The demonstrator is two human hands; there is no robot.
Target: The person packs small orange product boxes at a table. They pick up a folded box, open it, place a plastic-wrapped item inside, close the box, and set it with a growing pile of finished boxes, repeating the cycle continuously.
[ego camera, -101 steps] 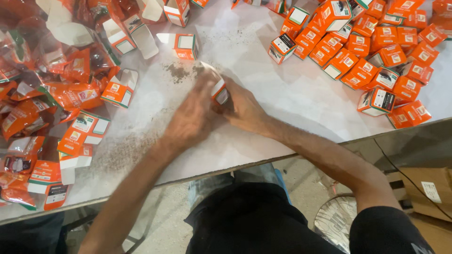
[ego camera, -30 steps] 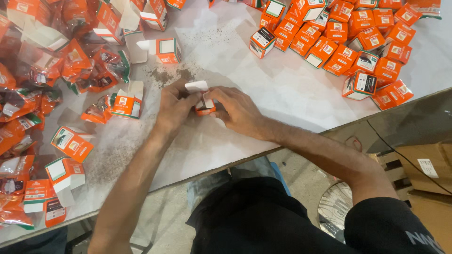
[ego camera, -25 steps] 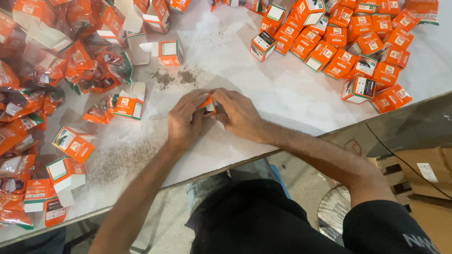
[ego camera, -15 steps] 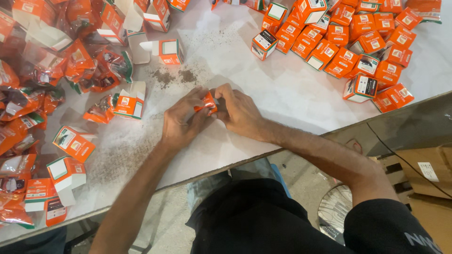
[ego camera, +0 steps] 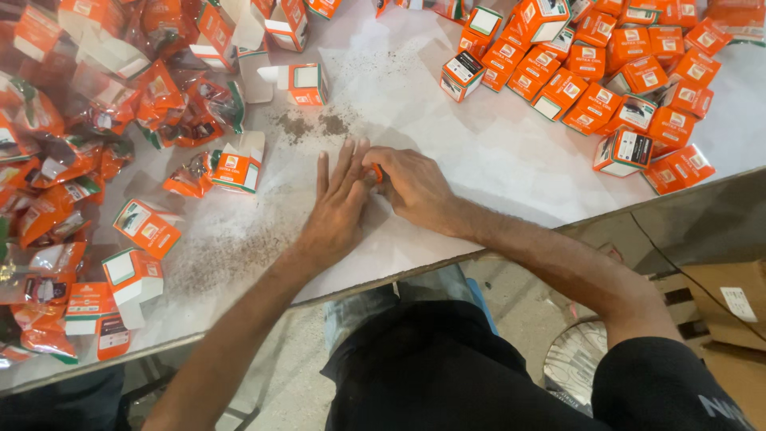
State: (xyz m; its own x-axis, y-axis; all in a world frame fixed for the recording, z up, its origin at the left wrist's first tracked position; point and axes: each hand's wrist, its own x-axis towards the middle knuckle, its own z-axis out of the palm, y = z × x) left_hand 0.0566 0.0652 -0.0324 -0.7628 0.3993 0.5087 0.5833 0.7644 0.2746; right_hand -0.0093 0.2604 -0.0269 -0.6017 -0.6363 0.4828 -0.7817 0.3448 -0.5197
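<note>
Both hands meet near the middle of a white tabletop. My left hand lies flat with fingers stretched out, pressing against a small orange box of which only a sliver shows. My right hand is curled around that box from the right side. Most of the box is hidden between the two hands.
Many closed orange-and-white boxes lie grouped at the upper right. Open boxes and orange plastic pouches pile up on the left. Dark powder is scattered just beyond my hands. Cardboard cartons stand on the floor at right.
The box's white flap stood open a second ago; it is now hidden between my hands. My left hand has flattened out against the box, and both hands sit lower on the table.
</note>
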